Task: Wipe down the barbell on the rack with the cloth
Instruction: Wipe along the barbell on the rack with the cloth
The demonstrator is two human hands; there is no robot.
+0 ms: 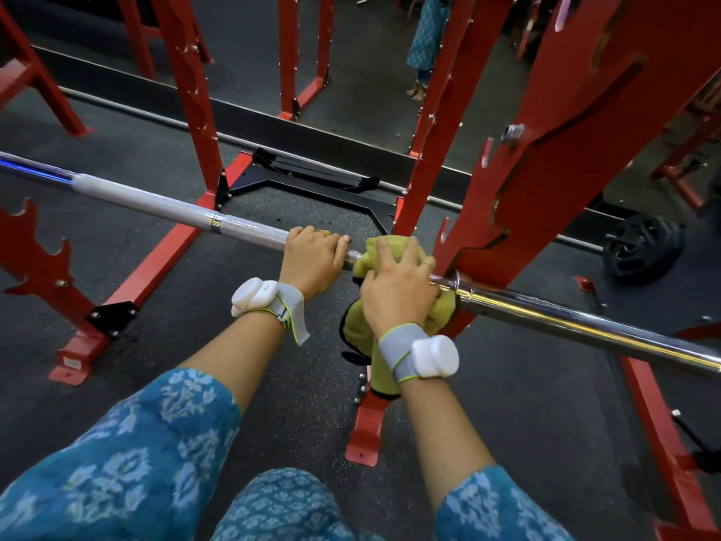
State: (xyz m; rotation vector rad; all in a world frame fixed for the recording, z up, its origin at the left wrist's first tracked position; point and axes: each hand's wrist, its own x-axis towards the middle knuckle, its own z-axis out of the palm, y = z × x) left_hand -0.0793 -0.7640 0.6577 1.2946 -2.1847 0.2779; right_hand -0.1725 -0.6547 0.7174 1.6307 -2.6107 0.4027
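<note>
1. Barbell [242, 224] lies across the scene, seated in a notch of the red rack post [546, 181]. Its dull knurled shaft runs off to the left of the post, and its shiny thick sleeve sticks out to the right of it.
2. The right grip [400, 285] sits on the bar just left of the rack post. Its fingers are spread and bent over a yellow-green cloth [361, 329], clamping it around the bar.
3. The cloth is bunched over the top of the bar under that hand, almost touching the rack post. Its loose end hangs down below the wrist.
4. The left grip [314, 255] is a little further left of the rack post, just beside the right one. Its fingers are curled over the bare knurled shaft, holding it, and one finger wears a ring [322, 233].
5. Each wrist carries a grey strap with a white pod [435, 355], and both arms come out of blue patterned sleeves [128, 454].
6. A black weight plate [641, 247] lies on the dark speckled floor [273, 384], to the right of the rack post and beyond the bar.
</note>
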